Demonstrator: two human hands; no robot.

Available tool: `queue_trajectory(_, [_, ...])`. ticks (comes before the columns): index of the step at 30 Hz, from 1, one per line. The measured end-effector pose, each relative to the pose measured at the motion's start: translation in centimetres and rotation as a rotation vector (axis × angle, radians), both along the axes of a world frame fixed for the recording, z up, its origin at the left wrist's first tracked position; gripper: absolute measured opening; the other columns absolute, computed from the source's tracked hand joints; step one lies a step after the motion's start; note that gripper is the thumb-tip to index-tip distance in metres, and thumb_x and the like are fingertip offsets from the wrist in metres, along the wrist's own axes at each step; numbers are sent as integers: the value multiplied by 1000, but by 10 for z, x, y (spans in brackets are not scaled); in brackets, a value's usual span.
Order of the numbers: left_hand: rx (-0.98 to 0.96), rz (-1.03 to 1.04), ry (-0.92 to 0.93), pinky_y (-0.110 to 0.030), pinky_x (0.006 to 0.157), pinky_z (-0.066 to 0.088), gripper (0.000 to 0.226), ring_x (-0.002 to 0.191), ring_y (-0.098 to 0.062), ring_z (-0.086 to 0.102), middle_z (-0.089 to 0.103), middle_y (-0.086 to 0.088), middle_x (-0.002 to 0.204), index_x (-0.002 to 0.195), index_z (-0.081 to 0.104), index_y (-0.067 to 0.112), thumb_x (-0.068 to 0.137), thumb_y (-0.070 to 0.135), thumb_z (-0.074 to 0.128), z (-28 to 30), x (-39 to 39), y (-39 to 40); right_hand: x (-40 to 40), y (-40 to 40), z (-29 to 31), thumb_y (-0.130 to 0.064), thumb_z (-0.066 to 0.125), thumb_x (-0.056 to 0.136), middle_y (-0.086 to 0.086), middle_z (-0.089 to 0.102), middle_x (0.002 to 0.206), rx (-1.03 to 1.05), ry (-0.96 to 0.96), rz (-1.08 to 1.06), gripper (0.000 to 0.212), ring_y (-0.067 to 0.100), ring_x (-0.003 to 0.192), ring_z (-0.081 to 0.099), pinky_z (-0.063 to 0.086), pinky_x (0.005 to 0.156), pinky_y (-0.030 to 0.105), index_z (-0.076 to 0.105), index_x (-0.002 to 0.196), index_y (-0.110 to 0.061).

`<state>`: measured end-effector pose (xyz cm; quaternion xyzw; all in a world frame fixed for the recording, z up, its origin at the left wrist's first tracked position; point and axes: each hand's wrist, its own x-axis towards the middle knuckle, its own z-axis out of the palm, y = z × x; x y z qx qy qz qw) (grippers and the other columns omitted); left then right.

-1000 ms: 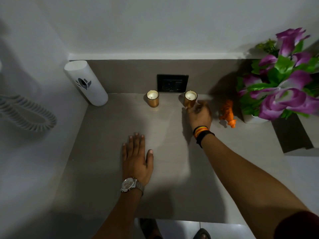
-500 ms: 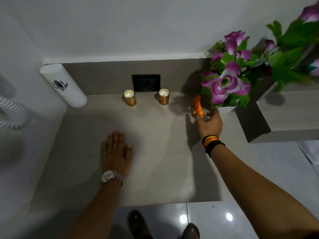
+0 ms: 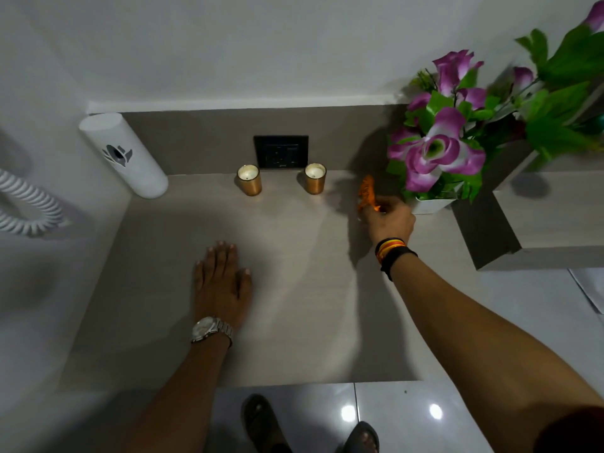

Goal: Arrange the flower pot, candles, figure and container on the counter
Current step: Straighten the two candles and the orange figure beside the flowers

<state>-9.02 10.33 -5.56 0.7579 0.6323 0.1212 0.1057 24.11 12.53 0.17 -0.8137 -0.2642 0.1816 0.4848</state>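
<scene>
Two gold candles, one at the left (image 3: 249,180) and one at the right (image 3: 315,179), stand against the back wall of the counter (image 3: 294,289). My right hand (image 3: 389,219) grips the small orange figure (image 3: 366,191), just left of the white flower pot (image 3: 431,204) with purple flowers. A white cylindrical container (image 3: 125,155) with a dark flower mark stands in the back left corner. My left hand (image 3: 222,282) rests flat on the counter, fingers spread, holding nothing.
A black wall socket (image 3: 281,152) sits between the candles on the backsplash. A coiled white cord (image 3: 26,204) hangs at the left wall. A raised shelf block (image 3: 539,223) borders the counter on the right. The tiled floor and my sandalled feet show below.
My right hand left the right candle, moved right to the orange figure and closed on it. The view shifted right. My left hand stayed flat on the counter.
</scene>
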Motion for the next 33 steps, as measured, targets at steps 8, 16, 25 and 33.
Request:
queue_trajectory(8, [-8, -6, 5, -50, 130, 7, 74, 160, -27, 13, 20, -10, 171, 161, 28, 13, 97, 48, 19, 3, 0, -1, 0, 6, 6, -48, 79, 85, 1, 73, 83, 25, 31, 15, 23, 28, 87, 71, 59, 87, 38, 71, 81, -27])
queue_trajectory(16, [-20, -5, 9, -49, 131, 5, 71, 161, -26, 11, 19, -9, 172, 161, 27, 13, 98, 46, 23, 5, 0, -2, 2, 8, 1, -54, 75, 88, -12, 67, 70, 16, 12, 29, 31, 22, 79, 66, 52, 81, 29, 71, 75, -26])
queue_trajectory(25, [-29, -4, 34, -50, 130, 7, 74, 161, -27, 13, 20, -10, 172, 161, 28, 12, 96, 47, 18, 9, 1, -4, 13, -43, -17, -42, 81, 84, 10, 73, 111, 14, 7, -145, 44, 27, 102, 69, 46, 85, 27, 69, 114, -13])
queue_trajectory(33, [-41, 9, 24, -49, 130, 6, 70, 161, -27, 11, 18, -9, 172, 162, 26, 13, 99, 43, 25, 9, 3, -4, 68, -34, -16, -31, 91, 75, 12, 51, 152, 83, 32, -169, 96, 30, 136, 55, 45, 116, 42, 37, 152, -12])
